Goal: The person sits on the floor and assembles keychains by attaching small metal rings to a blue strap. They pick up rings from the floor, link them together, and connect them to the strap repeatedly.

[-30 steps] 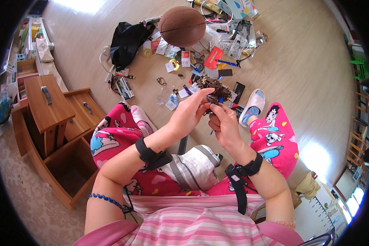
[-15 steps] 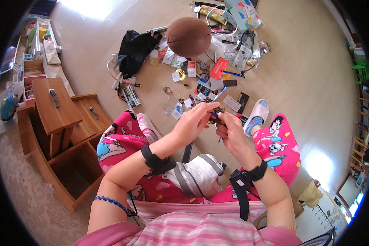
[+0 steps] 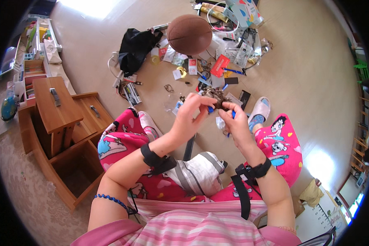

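Note:
A bunch of small brownish, metallic-looking pieces (image 3: 215, 94), possibly keys, is held up between my hands above the floor. My left hand (image 3: 190, 112) pinches its left side between thumb and fingers, with a small blue piece showing below the fingertips. On the other side, my right hand (image 3: 240, 125) has its thumb and finger closed at the bunch's lower right. A slim blue stick-like thing (image 3: 233, 114) shows by the right fingers, its lower end below the palm. Clear plastic (image 3: 220, 123) appears beneath the hands; whether it touches them I cannot tell.
A brown basketball (image 3: 189, 35), a black bag (image 3: 137, 49), a red card (image 3: 220, 65), cables and many small items are spread on the floor ahead. Wooden drawers (image 3: 57, 104) stand at my left. A white and grey cloth (image 3: 199, 174) lies between my legs.
My hands have moved apart slightly, my left hand shifting left and my right hand right. The brown bunch shows more openly between them, and the blue stick-like thing is clearer by my right fingers.

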`<state>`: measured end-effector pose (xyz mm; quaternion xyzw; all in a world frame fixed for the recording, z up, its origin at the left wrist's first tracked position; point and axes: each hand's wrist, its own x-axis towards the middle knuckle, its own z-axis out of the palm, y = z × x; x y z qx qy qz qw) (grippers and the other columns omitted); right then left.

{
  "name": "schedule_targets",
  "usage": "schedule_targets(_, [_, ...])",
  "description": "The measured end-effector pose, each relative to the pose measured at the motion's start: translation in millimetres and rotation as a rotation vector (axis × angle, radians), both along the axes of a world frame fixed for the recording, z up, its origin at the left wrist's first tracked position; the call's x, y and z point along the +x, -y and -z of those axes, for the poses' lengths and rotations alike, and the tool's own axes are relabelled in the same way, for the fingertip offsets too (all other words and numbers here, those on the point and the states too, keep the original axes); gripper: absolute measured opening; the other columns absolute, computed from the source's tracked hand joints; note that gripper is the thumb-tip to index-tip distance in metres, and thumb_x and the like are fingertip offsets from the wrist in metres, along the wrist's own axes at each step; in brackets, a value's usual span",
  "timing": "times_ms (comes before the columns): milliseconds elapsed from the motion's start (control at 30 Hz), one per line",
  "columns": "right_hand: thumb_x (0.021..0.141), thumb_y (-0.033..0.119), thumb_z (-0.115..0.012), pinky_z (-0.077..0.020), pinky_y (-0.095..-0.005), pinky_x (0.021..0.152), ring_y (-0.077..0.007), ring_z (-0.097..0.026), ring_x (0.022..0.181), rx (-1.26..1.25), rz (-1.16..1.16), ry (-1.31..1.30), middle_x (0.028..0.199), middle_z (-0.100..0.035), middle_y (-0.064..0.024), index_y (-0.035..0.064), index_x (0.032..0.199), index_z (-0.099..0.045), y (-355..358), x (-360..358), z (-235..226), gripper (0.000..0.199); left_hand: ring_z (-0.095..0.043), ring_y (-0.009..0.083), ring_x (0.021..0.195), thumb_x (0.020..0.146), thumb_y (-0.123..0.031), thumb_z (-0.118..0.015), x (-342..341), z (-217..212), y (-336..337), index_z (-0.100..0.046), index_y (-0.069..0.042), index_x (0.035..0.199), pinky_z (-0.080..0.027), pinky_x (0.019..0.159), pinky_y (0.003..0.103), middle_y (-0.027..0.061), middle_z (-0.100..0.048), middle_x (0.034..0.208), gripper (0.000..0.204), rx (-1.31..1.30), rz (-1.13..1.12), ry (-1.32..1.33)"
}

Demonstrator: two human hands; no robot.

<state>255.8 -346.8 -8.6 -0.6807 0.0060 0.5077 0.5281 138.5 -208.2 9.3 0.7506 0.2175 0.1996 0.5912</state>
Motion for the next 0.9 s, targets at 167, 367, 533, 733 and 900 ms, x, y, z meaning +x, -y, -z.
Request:
schedule_targets(167, [0.085,0.006,-0.067,-0.0269,-0.0173,0.045,-0.0002,-0.036,0.054,0.133,-0.100,-0.143,0.070,-0.040,0.0084,0.0060,0.115,-0.050,1.9,2.2,-5.3,0.035,-0.062,0.0197,0.085,0.080,0.013,-0.056,0.4,4.6,0.6,-0.061,0.001,0.103,-0.049,0.073,0.027,0.0101,-0.061,0.093,0.026,-0.071,0.004,-0.078])
schedule_targets(367, [0.082,0.005,-0.066,-0.0341,-0.0186,0.060,-0.0016,-0.038,0.067,0.205,-0.241,0.056,0.071,-0.042,0.0080,0.0045,0.098,-0.059,-1.4,-18.4,-1.9,0.017,-0.061,0.0226,0.081,0.077,0.010,-0.060,-2.2,3.6,13.5,-0.061,0.001,0.099,-0.050,0.071,0.029,0.0110,-0.059,0.091,0.023,0.023,0.139,-0.046])
schedule_targets(533, [0.088,0.019,-0.064,-0.0304,-0.0195,0.047,-0.0018,-0.041,0.055,0.071,-0.457,0.028,0.072,-0.051,0.0064,0.0054,0.096,-0.060,11.0,-8.8,-0.9,0.016,-0.057,0.0167,0.082,0.077,0.001,-0.058,-19.2,41.7,4.7,-0.061,-0.001,0.103,-0.047,0.078,0.032,0.0058,-0.058,0.092,0.027,-0.466,0.327,-0.178])
schedule_targets(733, [0.092,0.021,-0.060,-0.0341,-0.0199,0.057,-0.0017,-0.039,0.066,-0.014,-0.265,-0.388,0.068,-0.047,0.0070,0.0039,0.089,-0.059,14.8,4.6,-5.1,0.017,-0.056,0.0228,0.112,0.078,-0.007,-0.059,-48.1,226.0,-65.6,-0.063,-0.005,0.115,-0.045,0.093,0.034,0.0116,-0.062,0.110,0.037,-0.267,0.410,-1.070])
schedule_targets(900, [0.091,0.018,-0.061,-0.0311,-0.0194,0.054,-0.0007,-0.036,0.064,-0.099,-0.393,-0.238,0.069,-0.042,0.0081,0.0040,0.088,-0.058,16.3,9.1,-37.4,0.014,-0.054,0.0362,0.105,0.078,-0.012,-0.064,-64.0,370.2,-107.3,-0.058,-0.002,0.110,-0.045,0.094,0.040,0.0194,-0.055,0.110,0.034,0.021,-0.552,-1.028])
